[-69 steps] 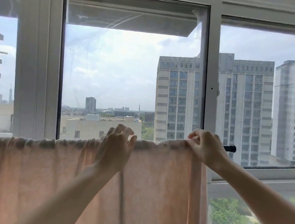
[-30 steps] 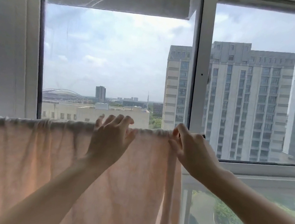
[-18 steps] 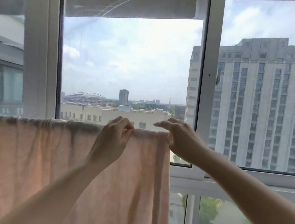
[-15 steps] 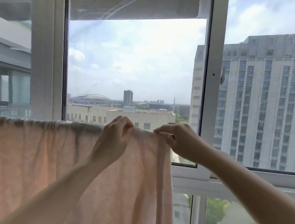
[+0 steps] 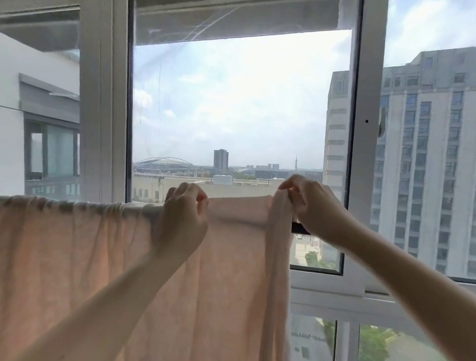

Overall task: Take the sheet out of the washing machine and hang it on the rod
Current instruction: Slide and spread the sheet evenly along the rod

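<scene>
A pale pink sheet (image 5: 43, 262) hangs over a horizontal rod in front of the window. Only the rod's black end (image 5: 300, 228) shows, just right of the sheet's edge. My left hand (image 5: 185, 219) pinches the sheet's top edge and holds it a little above the rod line. My right hand (image 5: 311, 206) grips the bunched right edge of the sheet and holds it raised above the rod end. Between my hands the cloth is stretched flat and stands higher than the gathered part on the left.
Behind the sheet stands a large window with white frames (image 5: 357, 164). A sill and lower panes (image 5: 335, 304) sit at the right. Tall buildings (image 5: 441, 159) show outside.
Both hands have lifted the sheet's right end above the rod, and the black rod end has come into view again. The camera has swung a little to the left.
</scene>
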### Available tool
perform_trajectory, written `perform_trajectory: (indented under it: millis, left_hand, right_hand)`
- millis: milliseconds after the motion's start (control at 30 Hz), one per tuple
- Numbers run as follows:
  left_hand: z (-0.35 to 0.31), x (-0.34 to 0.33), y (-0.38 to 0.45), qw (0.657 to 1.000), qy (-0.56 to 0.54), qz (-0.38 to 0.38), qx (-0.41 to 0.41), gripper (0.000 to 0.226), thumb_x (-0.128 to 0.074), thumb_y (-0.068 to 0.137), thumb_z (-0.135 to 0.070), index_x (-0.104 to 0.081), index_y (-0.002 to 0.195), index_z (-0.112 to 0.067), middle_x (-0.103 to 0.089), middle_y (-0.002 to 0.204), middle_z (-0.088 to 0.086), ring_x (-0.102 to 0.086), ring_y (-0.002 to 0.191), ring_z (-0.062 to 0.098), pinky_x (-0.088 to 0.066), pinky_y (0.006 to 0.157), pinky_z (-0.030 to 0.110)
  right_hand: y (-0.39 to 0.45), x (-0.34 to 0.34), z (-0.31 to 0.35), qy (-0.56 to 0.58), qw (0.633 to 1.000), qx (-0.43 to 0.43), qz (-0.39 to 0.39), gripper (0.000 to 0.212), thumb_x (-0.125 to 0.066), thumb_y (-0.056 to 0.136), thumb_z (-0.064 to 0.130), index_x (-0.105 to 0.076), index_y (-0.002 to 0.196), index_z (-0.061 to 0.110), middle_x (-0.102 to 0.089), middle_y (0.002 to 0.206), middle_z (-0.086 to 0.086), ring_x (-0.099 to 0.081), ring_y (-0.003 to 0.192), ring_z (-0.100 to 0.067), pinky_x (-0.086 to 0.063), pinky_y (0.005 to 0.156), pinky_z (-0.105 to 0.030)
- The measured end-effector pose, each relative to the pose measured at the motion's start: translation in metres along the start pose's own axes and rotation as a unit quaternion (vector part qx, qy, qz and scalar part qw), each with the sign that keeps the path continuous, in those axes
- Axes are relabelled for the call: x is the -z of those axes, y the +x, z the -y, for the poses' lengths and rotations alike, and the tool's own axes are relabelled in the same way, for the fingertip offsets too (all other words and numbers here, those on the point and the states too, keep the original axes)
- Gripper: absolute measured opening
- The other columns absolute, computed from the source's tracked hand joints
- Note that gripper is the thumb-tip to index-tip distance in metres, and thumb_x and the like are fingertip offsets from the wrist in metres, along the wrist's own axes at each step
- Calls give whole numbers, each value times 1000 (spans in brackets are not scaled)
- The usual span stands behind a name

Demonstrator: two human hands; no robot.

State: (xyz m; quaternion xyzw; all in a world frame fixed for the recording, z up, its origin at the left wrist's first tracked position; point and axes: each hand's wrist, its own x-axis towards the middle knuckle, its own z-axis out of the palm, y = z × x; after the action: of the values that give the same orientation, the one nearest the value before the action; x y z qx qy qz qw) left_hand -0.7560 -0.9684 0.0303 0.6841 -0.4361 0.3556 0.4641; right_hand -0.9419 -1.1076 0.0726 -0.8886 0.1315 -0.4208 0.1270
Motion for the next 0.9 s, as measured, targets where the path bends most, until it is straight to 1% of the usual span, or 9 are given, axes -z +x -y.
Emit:
perform_trajectory:
  millis: [200, 267, 367, 500, 567, 633, 700, 800, 900]
  left_hand:
    - [14, 14, 2, 997, 73, 4, 11, 11, -62, 87, -6, -68, 93, -13, -61, 103, 1, -51, 102, 23, -47, 83, 40]
    - [-4, 14, -6, 999, 30, 7, -29, 22, -61, 85, -2, -68, 98, -18, -61, 105, -6, -51, 103, 15, -47, 84, 33]
    - [-32, 9, -21, 994, -86, 57, -26, 9, -63, 90, -16, -68, 96, -22, -66, 87, -11, -59, 81, 0, -52, 73, 21]
    - [-50, 5, -31, 982, -164, 90, 24, 26, -62, 88, -46, -67, 90, -20, -66, 74, -12, -63, 69, -2, -48, 60, 11]
    - [-52, 3, -31, 975, -183, 121, 46, 29, -65, 87, -47, -67, 92, -19, -68, 74, -11, -63, 68, -6, -47, 59, 8]
    - [-53, 0, -31, 974, -176, 134, 49, 22, -67, 88, -40, -68, 90, -19, -66, 72, -11, -61, 66, -8, -45, 58, 7]
    - [-51, 0, -30, 971, -193, 128, 65, 17, -67, 90, -34, -70, 87, -18, -65, 69, -12, -60, 63, -8, -42, 56, 6]
    - [-48, 2, -24, 950, -254, 126, 132, 15, -66, 92, -28, -72, 82, -17, -65, 65, -9, -58, 58, -3, -39, 52, 8]
    - [-48, 3, -23, 917, -313, 166, 183, 17, -62, 94, -25, -71, 86, -13, -70, 77, 6, -62, 71, 8, -49, 64, 24]
  right_hand:
    - [12, -6, 7, 41, 995, 10, 88, 23, -42, 100, 8, -64, 102, 15, -57, 67, 4, -38, 40, -1, -30, 43, -13]
    - [14, -14, 11, 27, 993, 37, 109, 18, -47, 99, 11, -63, 105, 17, -62, 74, 9, -48, 47, 0, -38, 49, -14]
    - [15, -23, 14, 46, 992, 64, 101, 16, -55, 94, 11, -61, 108, 18, -67, 78, 11, -62, 66, 6, -49, 62, -15]
    - [17, -23, 13, 76, 989, 81, 102, 15, -68, 87, 18, -63, 101, 18, -62, 65, 1, -50, 51, 0, -40, 53, -18]
    - [19, -20, 11, 83, 987, 80, 113, 12, -70, 85, 22, -66, 96, 18, -67, 68, -5, -53, 53, -7, -44, 54, -24]
    - [20, -16, 9, 97, 985, 71, 128, 12, -71, 85, 23, -68, 95, 17, -72, 76, -2, -65, 64, -17, -54, 64, -31]
    - [19, -12, 5, 91, 983, 79, 140, 15, -72, 84, 21, -69, 98, 17, -73, 83, 3, -69, 75, -13, -58, 71, -29]
    - [17, -11, -1, 4, 981, 129, 146, 23, -71, 84, 15, -65, 106, 20, -69, 91, 4, -65, 81, -9, -56, 75, -28]
    - [14, -17, -6, -49, 985, 135, 96, 27, -68, 85, 14, -57, 108, 23, -60, 98, 5, -58, 85, -8, -55, 74, -26]
